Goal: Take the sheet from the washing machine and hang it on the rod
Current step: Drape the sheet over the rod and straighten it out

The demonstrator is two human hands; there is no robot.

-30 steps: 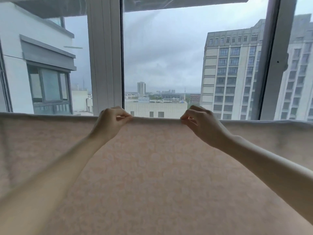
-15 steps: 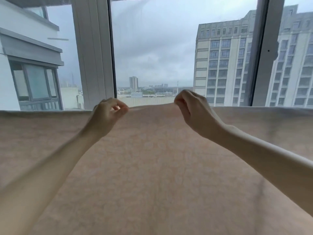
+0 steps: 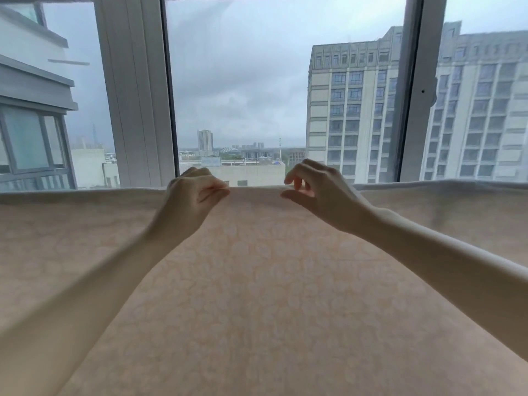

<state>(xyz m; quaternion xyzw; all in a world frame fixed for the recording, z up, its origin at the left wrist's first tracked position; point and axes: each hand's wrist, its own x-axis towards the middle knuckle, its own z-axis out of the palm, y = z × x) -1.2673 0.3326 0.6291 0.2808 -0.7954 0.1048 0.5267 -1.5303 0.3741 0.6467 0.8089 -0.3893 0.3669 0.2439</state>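
The pale peach sheet, printed with a faint flower pattern, hangs across the whole width of the view. Its top fold runs level in front of the window; the rod under that fold is hidden. My left hand pinches the top fold between thumb and forefinger, just left of centre. My right hand hovers at the fold just right of centre. Its thumb and loosely curled fingers are apart, with a gap between them, and hold nothing.
A window stands right behind the sheet, with a wide white frame post at the left and a dark post at the right. Tall buildings and a grey sky lie beyond the glass.
The raised middle of the fold has come back down level. My right hand has let go of the sheet and opened its fingers. My left hand keeps its pinch.
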